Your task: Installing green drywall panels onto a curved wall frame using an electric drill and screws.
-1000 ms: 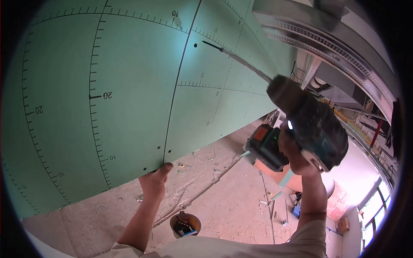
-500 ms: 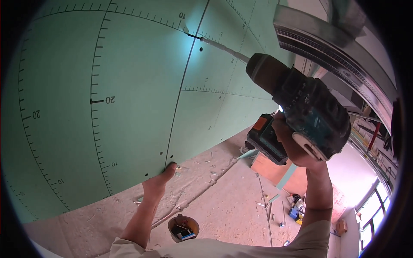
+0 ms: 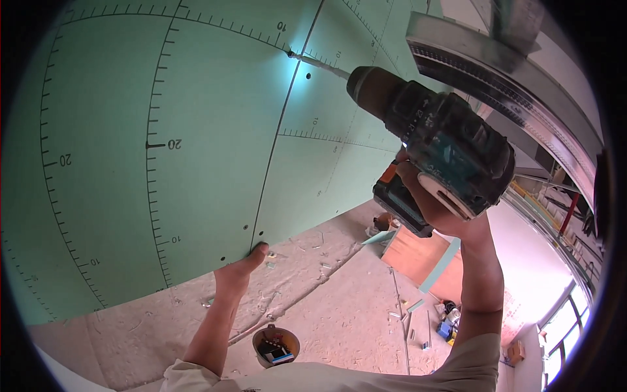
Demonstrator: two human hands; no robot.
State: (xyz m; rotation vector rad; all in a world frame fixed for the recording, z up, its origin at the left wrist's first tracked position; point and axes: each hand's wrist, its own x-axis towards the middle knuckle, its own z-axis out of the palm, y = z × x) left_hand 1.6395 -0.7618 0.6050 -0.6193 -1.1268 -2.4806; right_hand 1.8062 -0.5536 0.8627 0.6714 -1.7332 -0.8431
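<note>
A large green drywall board point(image 3: 209, 183), printed with ruler markings, fills the upper left; a dark seam runs down it. My right hand point(image 3: 431, 202) is wrapped round the grip of a teal and black cordless drill point(image 3: 450, 144), raised on the right. Its long bit point(image 3: 320, 63) points up-left and meets the board at a dark screw point(image 3: 291, 54) just left of the seam, in the drill's light. My left hand point(image 3: 240, 266) holds the board's lower edge beside the seam, thumb on the face; its other fingers are hidden behind.
Dark screw heads point(image 3: 245, 227) dot the board near the seam. A metal channel point(image 3: 496, 85) hangs at upper right. On the littered floor below stand a bucket point(image 3: 275, 345) of small items, an orange-brown panel point(image 3: 418, 258) and blue-yellow tools point(image 3: 448, 325).
The drill has moved left and slightly up, closer to the board. The dark screw shaft that stood out at the bit's tip now hardly shows. My left hand stays on the edge.
</note>
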